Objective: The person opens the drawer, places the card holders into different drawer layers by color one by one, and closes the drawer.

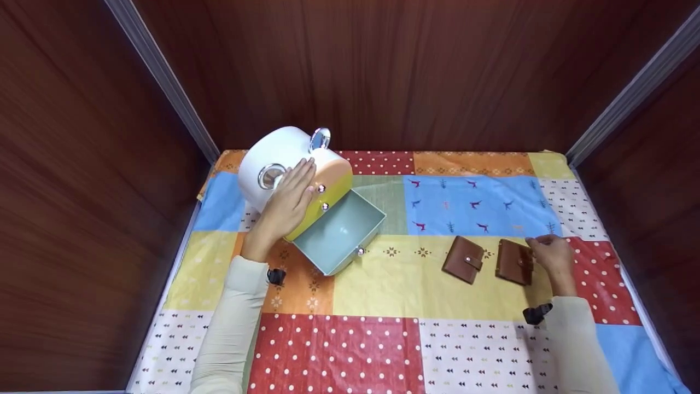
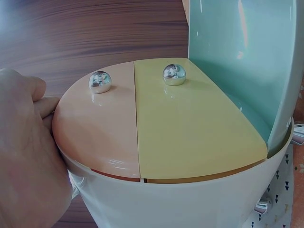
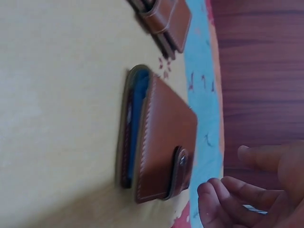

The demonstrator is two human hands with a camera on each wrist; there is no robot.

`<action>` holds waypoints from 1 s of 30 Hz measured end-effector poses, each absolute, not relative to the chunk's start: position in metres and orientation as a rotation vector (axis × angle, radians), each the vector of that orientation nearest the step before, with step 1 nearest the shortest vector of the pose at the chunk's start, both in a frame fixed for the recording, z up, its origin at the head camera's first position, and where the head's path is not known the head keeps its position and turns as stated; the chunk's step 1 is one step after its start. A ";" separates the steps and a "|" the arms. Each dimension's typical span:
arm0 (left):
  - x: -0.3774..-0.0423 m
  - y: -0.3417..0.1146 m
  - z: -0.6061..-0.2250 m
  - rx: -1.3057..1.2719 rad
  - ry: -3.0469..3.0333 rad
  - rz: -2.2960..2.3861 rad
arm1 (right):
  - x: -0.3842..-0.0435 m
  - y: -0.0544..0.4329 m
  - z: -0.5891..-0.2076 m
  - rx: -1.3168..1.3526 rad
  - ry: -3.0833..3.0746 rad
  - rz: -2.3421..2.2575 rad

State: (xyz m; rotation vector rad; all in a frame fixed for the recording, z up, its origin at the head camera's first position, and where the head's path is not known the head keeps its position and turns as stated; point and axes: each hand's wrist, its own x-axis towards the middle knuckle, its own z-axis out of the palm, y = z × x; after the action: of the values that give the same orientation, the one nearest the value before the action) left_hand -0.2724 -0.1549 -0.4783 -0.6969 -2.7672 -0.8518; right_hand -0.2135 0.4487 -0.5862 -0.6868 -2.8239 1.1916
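A white rounded drawer box (image 1: 268,145) stands at the left of the table, tilted toward the right in the head view. My left hand (image 1: 289,205) rests on its top with fingers straight. In the left wrist view the peach drawer (image 2: 102,128) and yellow drawer (image 2: 194,128) are closed, each with a silver knob. The teal drawer (image 1: 339,230) is pulled out and has nothing in it. At the right, my right hand (image 1: 553,257) hovers beside a brown wallet (image 3: 166,137) with a snap strap. Its fingers bend loosely, thumb apart, holding nothing.
A second brown wallet (image 1: 463,260) lies just left of the first. A patchwork tablecloth (image 1: 377,350) covers the table. Dark wood panels (image 1: 383,71) enclose the back and both sides.
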 end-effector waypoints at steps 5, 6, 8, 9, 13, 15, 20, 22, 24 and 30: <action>-0.272 -0.155 -0.477 -0.700 -2.774 -0.854 | -0.209 0.456 -0.593 -0.730 -2.837 1.189; -0.272 -0.155 -0.477 -0.699 -2.776 -0.855 | -0.208 0.457 -0.594 -0.741 -2.845 1.206; -0.272 -0.155 -0.477 -0.696 -2.781 -0.855 | -0.206 0.458 -0.596 -0.761 -2.870 1.230; -0.272 -0.155 -0.477 -0.694 -2.783 -0.856 | -0.205 0.459 -0.596 -0.763 -2.885 1.236; -0.273 -0.154 -0.477 -0.686 -2.791 -0.848 | -0.200 0.458 -0.598 -0.765 -2.956 1.247; -0.273 -0.154 -0.477 -0.684 -2.796 -0.842 | -0.198 0.456 -0.599 -0.760 -2.974 1.245; -0.272 -0.154 -0.477 -0.690 -2.791 -0.847 | -0.200 0.456 -0.605 -0.753 -3.000 1.229; -0.271 -0.155 -0.477 -0.694 -2.784 -0.850 | -0.202 0.455 -0.606 -0.753 -3.009 1.224; -0.271 -0.155 -0.477 -0.699 -2.782 -0.847 | -0.203 0.454 -0.607 -0.759 -3.015 1.223; -0.271 -0.155 -0.477 -0.699 -2.780 -0.845 | -0.203 0.451 -0.608 -0.803 -2.987 1.255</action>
State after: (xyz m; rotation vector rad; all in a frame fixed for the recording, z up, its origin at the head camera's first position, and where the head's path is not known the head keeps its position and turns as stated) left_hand -0.2706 -0.1552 -0.4769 -0.6989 -2.7801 -0.8453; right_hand -0.2030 0.4511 -0.6078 -0.8026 -2.9874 1.2553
